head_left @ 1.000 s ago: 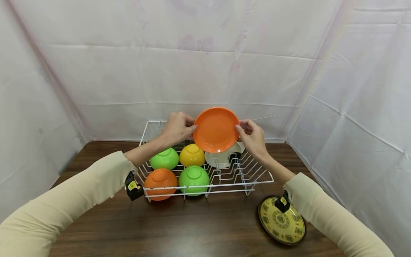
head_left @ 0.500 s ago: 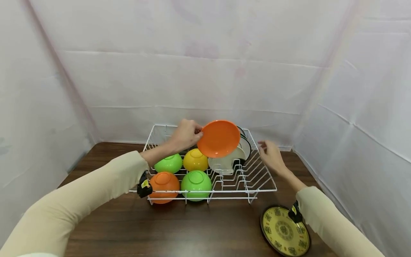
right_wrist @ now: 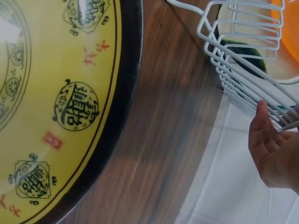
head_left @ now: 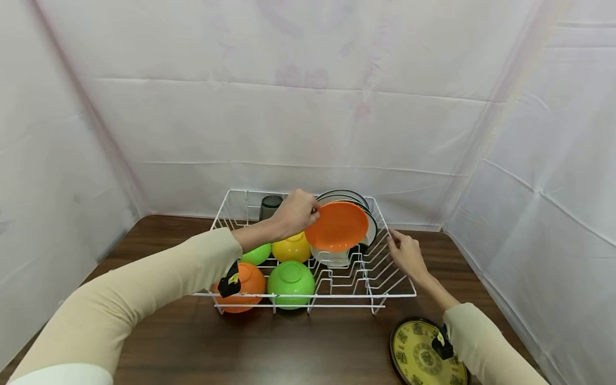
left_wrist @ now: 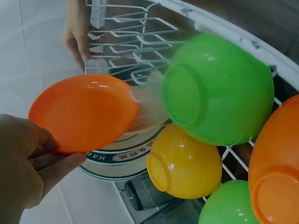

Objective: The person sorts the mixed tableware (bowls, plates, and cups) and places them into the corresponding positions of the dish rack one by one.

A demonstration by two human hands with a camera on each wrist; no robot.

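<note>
My left hand (head_left: 294, 213) pinches the rim of an orange plate (head_left: 337, 225) and holds it tilted over the plate slots of a white wire dish rack (head_left: 391, 294). In the left wrist view the orange plate (left_wrist: 81, 112) sits just in front of upright plates (left_wrist: 119, 156), my fingers (left_wrist: 39, 161) curled on its edge. My right hand (head_left: 405, 252) is beside the rack's right rim, fingers relaxed; in the right wrist view its fingertips (right_wrist: 262, 122) touch the rack wires (right_wrist: 243, 79). It holds nothing.
Upturned bowls fill the rack's left half: green (head_left: 291, 279), yellow (head_left: 291, 248), orange (head_left: 245, 283) and a second green (head_left: 255, 254). A dark cup (head_left: 270, 206) stands at the back. A yellow patterned plate (head_left: 423, 355) lies on the brown table (head_left: 289, 347) at front right. White sheets wall the space.
My right hand let go of the orange plate and dropped to the rack's right rim. My left hand alone lowered the plate towards the upright plates.
</note>
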